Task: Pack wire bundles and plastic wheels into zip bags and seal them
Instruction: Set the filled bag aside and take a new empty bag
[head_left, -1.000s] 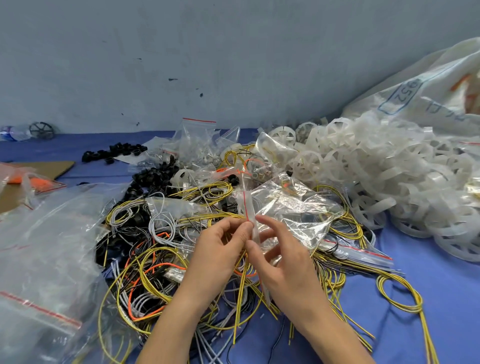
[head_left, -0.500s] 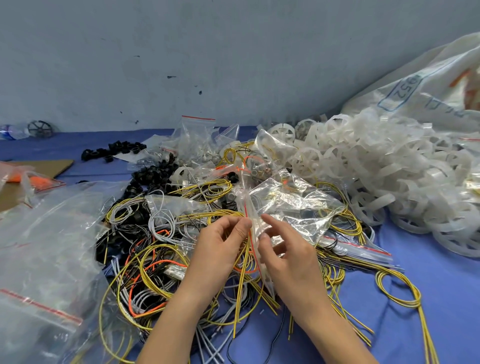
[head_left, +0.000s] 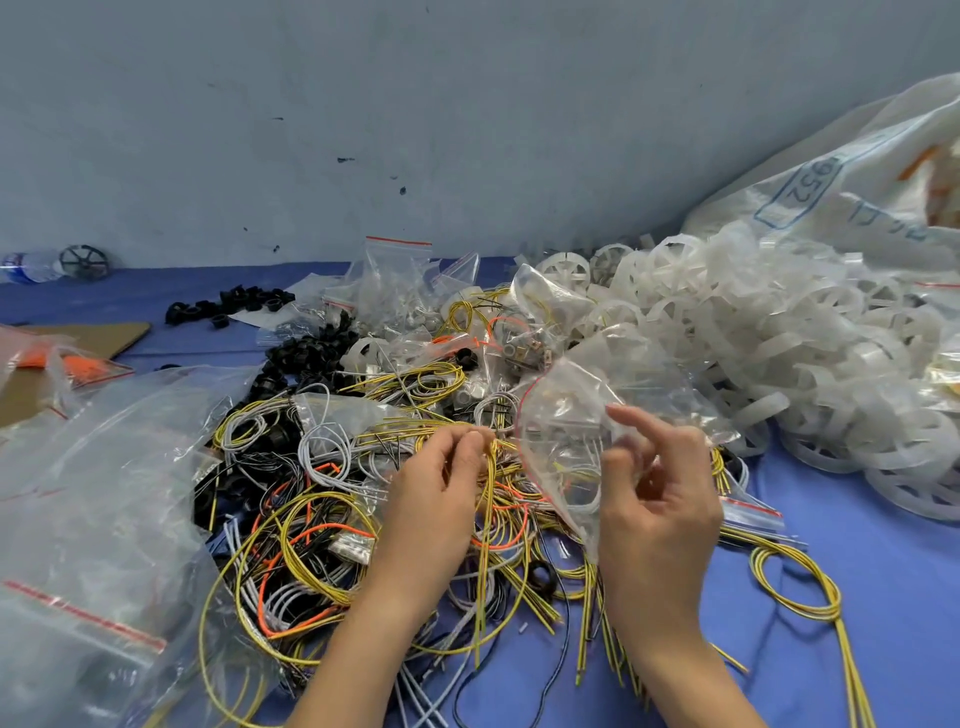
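My right hand (head_left: 655, 499) holds a clear zip bag (head_left: 566, 421) with a red seal line, lifted and tilted over the wire pile, thumb and forefinger apart against its side. My left hand (head_left: 441, 488) pinches a yellow-green wire bundle (head_left: 488, 519) that hangs down from its fingertips, just left of the bag's mouth. A tangle of yellow, white, orange and black wires (head_left: 311, 519) covers the blue table under both hands. A big heap of translucent white plastic wheels (head_left: 769, 353) lies at the right.
Large clear zip bags (head_left: 88, 509) lie at the left. Small black rings (head_left: 228, 306) and filled bags (head_left: 400, 280) sit at the back. A white woven sack (head_left: 857, 187) leans at the right, cardboard (head_left: 104, 335) at far left. Bare blue table (head_left: 893, 561) shows at right front.
The hands have come apart. The right hand drew the bag up and to the right, spreading it, while the left hand let go of the bag and took hold of the yellow-green wires.
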